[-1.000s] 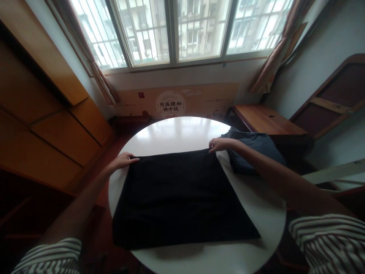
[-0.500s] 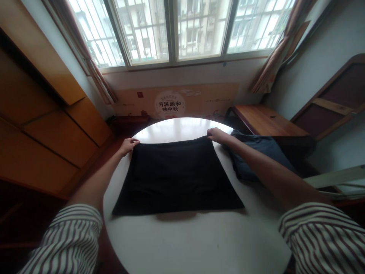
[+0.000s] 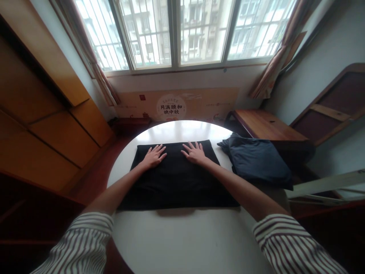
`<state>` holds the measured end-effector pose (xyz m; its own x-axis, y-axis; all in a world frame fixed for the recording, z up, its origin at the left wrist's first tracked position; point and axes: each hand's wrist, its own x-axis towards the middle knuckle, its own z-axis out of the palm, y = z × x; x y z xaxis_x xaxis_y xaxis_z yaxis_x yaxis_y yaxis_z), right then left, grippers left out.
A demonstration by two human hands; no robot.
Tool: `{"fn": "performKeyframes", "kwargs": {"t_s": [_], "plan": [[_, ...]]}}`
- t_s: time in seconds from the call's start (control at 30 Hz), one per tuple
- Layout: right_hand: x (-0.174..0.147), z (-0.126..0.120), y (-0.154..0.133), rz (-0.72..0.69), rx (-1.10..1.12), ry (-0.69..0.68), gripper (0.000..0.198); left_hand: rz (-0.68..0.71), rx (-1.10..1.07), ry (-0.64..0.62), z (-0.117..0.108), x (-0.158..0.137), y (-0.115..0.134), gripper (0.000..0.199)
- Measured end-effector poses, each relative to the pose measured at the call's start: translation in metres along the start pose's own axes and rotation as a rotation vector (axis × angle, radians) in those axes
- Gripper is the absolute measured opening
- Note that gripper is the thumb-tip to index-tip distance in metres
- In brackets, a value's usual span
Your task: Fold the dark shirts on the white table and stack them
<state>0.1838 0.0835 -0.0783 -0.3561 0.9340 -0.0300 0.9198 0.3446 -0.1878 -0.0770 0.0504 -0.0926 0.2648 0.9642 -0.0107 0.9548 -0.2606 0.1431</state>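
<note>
A black folded cloth (image 3: pixel 176 182), perhaps a garment, lies spread flat on the round white table (image 3: pixel 182 239). My left hand (image 3: pixel 154 156) rests palm down on its far left part, fingers spread. On the far right part lies my right hand (image 3: pixel 195 153), also flat with the fingers apart. Neither hand grips the cloth. Right of the black cloth, a dark blue-grey folded cloth (image 3: pixel 256 160) sits at the table's right edge, apart from both hands.
A wooden desk (image 3: pixel 270 123) stands beyond the table at the right. Wooden cabinets (image 3: pixel 57 133) line the left side. Behind the table are a printed banner (image 3: pixel 205 101) on the wall and a barred window (image 3: pixel 199 34).
Both hands have let go of the black cloth's far corners. They have moved inward and now lie flat on top of it.
</note>
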Motion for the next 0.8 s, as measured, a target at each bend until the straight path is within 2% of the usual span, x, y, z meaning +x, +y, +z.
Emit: {"fn": "performKeyframes", "kwargs": {"t_s": [0.1, 0.2, 0.33, 0.43, 0.53, 0.6, 0.67, 0.73, 0.8], "plan": [[-0.006, 0.007, 0.027, 0.159, 0.006, 0.041, 0.066, -0.111, 0.018, 0.02, 0.001, -0.016, -0.024, 0.06], [-0.009, 0.004, 0.049, 0.232, 0.031, 0.076, 0.064, -0.232, 0.0, 0.041, 0.001, -0.029, -0.044, 0.06], [-0.02, -0.006, 0.042, 0.231, 0.019, 0.154, 0.063, -0.445, 0.018, 0.168, 0.003, -0.05, -0.049, 0.064], [-0.04, -0.015, 0.011, 0.089, 0.036, 0.164, 0.061, -0.529, 0.008, 0.289, -0.001, -0.071, -0.054, 0.069], [-0.074, -0.02, -0.033, -0.188, 0.19, 0.093, 0.059, -0.596, -0.151, 0.273, -0.015, -0.094, -0.066, 0.083], [-0.099, -0.019, -0.061, -0.381, 0.263, 0.045, 0.059, -0.634, -0.327, 0.174, -0.027, -0.108, -0.072, 0.086], [-0.12, -0.012, -0.084, -0.523, 0.286, 0.004, 0.062, -0.635, -0.513, 0.043, -0.038, -0.121, -0.072, 0.082], [-0.135, 0.001, -0.098, -0.594, 0.255, -0.032, 0.064, -0.621, -0.656, -0.078, -0.047, -0.133, -0.065, 0.078], [-0.141, 0.016, -0.104, -0.604, 0.19, -0.049, 0.064, -0.6, -0.751, -0.176, -0.051, -0.144, -0.054, 0.079]]}}
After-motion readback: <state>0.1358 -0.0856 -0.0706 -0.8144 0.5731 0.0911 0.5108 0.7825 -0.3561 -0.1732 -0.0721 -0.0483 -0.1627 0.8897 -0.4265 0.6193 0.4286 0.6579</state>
